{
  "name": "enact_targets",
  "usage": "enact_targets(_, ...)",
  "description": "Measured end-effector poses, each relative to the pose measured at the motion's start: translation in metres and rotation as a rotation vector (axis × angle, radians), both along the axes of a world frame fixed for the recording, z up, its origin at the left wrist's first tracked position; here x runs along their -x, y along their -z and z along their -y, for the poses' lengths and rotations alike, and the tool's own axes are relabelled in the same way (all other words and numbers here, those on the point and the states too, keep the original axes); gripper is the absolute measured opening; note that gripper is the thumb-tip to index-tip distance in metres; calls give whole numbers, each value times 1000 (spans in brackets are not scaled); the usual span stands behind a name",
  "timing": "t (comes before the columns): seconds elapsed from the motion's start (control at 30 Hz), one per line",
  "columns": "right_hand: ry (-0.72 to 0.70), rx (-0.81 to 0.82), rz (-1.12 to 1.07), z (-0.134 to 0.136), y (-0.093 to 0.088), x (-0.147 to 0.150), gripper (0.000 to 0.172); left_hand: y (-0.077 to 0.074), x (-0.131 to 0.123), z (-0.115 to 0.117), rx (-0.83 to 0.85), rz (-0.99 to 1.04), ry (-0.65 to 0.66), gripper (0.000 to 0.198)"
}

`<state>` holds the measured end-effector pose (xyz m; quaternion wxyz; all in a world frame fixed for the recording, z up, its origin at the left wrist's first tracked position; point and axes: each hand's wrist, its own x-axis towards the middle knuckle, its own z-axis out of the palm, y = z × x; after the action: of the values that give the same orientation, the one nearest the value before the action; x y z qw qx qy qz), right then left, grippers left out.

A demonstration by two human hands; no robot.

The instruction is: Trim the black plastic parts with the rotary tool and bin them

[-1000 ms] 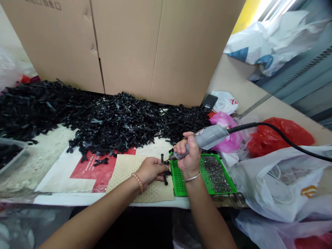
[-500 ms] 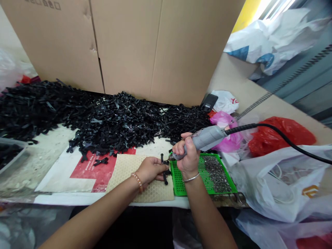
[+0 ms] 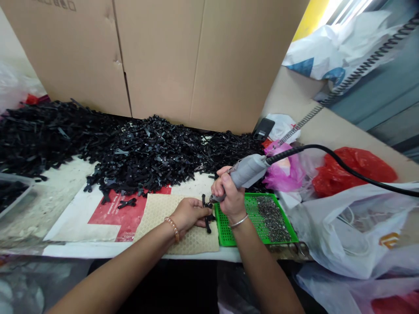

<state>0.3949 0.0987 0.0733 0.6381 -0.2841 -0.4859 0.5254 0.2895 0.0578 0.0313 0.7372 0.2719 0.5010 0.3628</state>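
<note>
In my right hand [image 3: 231,196] is a grey electric screwdriver [image 3: 247,172], gripped in a closed fist and tilted so its bit points down to the left. My left hand [image 3: 188,213] pinches a small black plastic part [image 3: 207,224] with arms, held over a tan honeycomb-patterned mat [image 3: 153,226]. The screwdriver's tip is at the upper part of the black piece; whether it touches a screw is too small to tell. Right of the mat, partly behind my right wrist, lies a green perforated tray [image 3: 225,237] with many small metal screws [image 3: 273,218] on its right side.
A heap of black parts [image 3: 147,152] spreads along the back before a tall cardboard box [image 3: 157,61]. One loose part [image 3: 127,203] lies nearer. A clear bin [image 3: 29,187] stands left. At right are a coiled cord [image 3: 360,72], a red bag [image 3: 353,170] and a white bag [image 3: 347,226].
My right hand and the screwdriver have shifted slightly left, the tool's rear end moving most. Its cable and the coiled cord have moved too. My left hand stays nearly still with the black part.
</note>
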Motion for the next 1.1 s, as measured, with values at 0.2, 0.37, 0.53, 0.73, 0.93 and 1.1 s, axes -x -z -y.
enact_targets(0.2, -85, 55, 33, -4, -3, 0, 28, 6, 0, -1, -14, 7, 14, 32)
enact_targets(0.37, -160, 55, 76, -5, 3, 0, 30, 8, 0, 0, -11, 5, 16, 32)
enact_targets(0.53, -139, 31, 81, -3, -3, -4, 30, 4, -1, 0, -18, 6, -14, 35)
enact_targets(0.73, 185, -30, 13, 7, -18, -34, 31, 1, -1, -1, -8, -13, 33, 32)
enact_targets(0.93, 240, 62, 83, 22, 10, -53, 25, -7, 0, -1, 20, -47, 41, 27)
enact_targets(1.1, 256, 59, 98, 24, 13, -53, 28, -6, -1, 0, 14, -52, 28, 30)
